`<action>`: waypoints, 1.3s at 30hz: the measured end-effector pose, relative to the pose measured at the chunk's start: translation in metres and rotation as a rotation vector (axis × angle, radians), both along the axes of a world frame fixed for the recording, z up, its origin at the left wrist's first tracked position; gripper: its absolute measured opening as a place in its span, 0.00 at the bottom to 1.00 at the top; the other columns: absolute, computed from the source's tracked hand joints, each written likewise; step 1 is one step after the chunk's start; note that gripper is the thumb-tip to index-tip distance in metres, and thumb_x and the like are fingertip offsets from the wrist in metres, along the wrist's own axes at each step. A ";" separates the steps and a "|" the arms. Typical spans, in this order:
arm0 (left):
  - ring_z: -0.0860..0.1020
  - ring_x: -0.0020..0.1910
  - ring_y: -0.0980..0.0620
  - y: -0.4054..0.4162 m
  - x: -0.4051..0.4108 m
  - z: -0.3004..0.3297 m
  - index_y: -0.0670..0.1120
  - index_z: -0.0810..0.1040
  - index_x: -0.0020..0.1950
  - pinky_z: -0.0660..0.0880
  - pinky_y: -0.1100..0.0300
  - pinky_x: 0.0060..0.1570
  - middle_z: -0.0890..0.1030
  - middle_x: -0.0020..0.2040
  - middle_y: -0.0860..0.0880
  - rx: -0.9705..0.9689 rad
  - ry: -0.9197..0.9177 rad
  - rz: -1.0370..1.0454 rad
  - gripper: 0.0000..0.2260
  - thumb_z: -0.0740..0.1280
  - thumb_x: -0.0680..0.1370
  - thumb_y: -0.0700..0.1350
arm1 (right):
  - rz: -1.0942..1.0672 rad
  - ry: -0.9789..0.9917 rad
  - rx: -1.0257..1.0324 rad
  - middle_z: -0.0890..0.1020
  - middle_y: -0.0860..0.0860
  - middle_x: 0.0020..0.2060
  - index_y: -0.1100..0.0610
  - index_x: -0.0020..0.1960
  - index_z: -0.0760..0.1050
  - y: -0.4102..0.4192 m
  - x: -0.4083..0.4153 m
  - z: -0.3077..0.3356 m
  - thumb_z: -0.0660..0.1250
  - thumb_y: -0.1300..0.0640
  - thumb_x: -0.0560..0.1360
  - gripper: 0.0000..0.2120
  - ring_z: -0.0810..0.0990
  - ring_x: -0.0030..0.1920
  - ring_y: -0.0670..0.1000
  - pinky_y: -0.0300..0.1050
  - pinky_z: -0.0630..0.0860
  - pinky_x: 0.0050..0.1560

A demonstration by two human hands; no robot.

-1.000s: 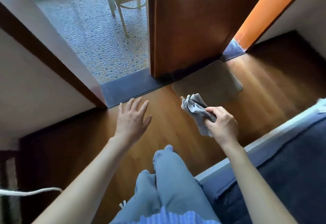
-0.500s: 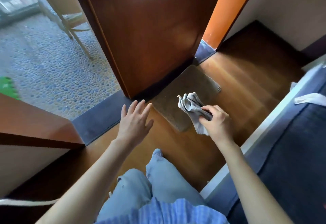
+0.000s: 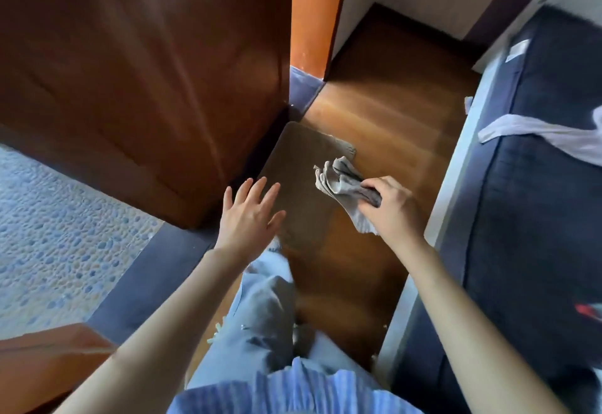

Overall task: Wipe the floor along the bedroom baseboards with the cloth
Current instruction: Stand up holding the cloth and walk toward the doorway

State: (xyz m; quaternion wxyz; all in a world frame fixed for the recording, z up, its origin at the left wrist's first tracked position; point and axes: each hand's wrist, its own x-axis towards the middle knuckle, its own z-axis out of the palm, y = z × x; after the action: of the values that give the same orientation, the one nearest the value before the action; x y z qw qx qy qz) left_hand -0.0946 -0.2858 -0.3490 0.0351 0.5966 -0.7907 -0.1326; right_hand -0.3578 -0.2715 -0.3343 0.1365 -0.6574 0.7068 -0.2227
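Two hands above the wooden floor (image 3: pixel 384 113) | right hand (image 3: pixel 392 208) grips a crumpled grey cloth (image 3: pixel 342 185) over the brown mat's (image 3: pixel 299 166) right edge | left hand (image 3: pixel 249 218) spread, fingers straight, holding nothing | dark door (image 3: pixel 146 71) at the mat's left edge | bed (image 3: pixel 537 218) along the floor's right edge.

Bare forearms; light-blue ripped jeans (image 3: pixel 260 322); blue striped shirt hem (image 3: pixel 293 394).

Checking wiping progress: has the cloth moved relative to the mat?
Yes. The cloth, gripped by the right hand, has shifted from the mat's near-left corner toward its right edge.
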 end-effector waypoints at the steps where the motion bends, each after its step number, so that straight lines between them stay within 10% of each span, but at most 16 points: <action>1: 0.68 0.71 0.38 -0.014 -0.004 -0.001 0.47 0.71 0.72 0.61 0.34 0.67 0.73 0.70 0.42 0.006 0.003 -0.020 0.23 0.62 0.79 0.55 | -0.019 0.010 0.009 0.82 0.53 0.47 0.59 0.52 0.82 -0.010 -0.003 0.003 0.75 0.62 0.68 0.13 0.81 0.44 0.55 0.40 0.73 0.43; 7: 0.54 0.78 0.44 -0.109 -0.018 -0.010 0.52 0.58 0.79 0.48 0.41 0.75 0.60 0.78 0.47 0.064 -0.003 -0.104 0.26 0.55 0.82 0.58 | -0.194 0.066 0.046 0.82 0.49 0.50 0.55 0.54 0.81 -0.070 -0.026 0.010 0.74 0.55 0.70 0.13 0.81 0.45 0.54 0.38 0.69 0.40; 17: 0.59 0.76 0.42 -0.244 -0.080 0.005 0.48 0.65 0.76 0.54 0.38 0.72 0.65 0.75 0.44 0.059 0.063 -0.331 0.25 0.59 0.81 0.56 | -0.427 0.021 0.063 0.82 0.49 0.51 0.55 0.56 0.81 -0.146 -0.059 0.019 0.73 0.57 0.71 0.13 0.79 0.46 0.51 0.23 0.59 0.35; 25: 0.66 0.72 0.40 -0.337 -0.156 -0.003 0.46 0.70 0.72 0.60 0.35 0.69 0.71 0.71 0.43 0.043 0.062 -0.418 0.29 0.50 0.78 0.60 | -0.510 0.077 0.106 0.81 0.47 0.50 0.52 0.54 0.80 -0.210 -0.128 0.012 0.72 0.56 0.70 0.12 0.80 0.44 0.54 0.46 0.75 0.36; 39: 0.63 0.74 0.40 -0.493 -0.323 0.013 0.48 0.66 0.75 0.57 0.37 0.71 0.68 0.74 0.43 0.023 0.084 -0.418 0.29 0.48 0.79 0.62 | -0.528 0.064 0.088 0.82 0.48 0.49 0.54 0.54 0.81 -0.373 -0.292 0.021 0.72 0.57 0.70 0.12 0.80 0.43 0.53 0.40 0.67 0.37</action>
State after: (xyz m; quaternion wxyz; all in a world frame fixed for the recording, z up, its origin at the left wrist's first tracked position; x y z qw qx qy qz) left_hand -0.4173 -0.7790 -0.3363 0.0330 0.4141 -0.8935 -0.1705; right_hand -0.6495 -0.6444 -0.3137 0.0800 -0.4505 0.8667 -0.1988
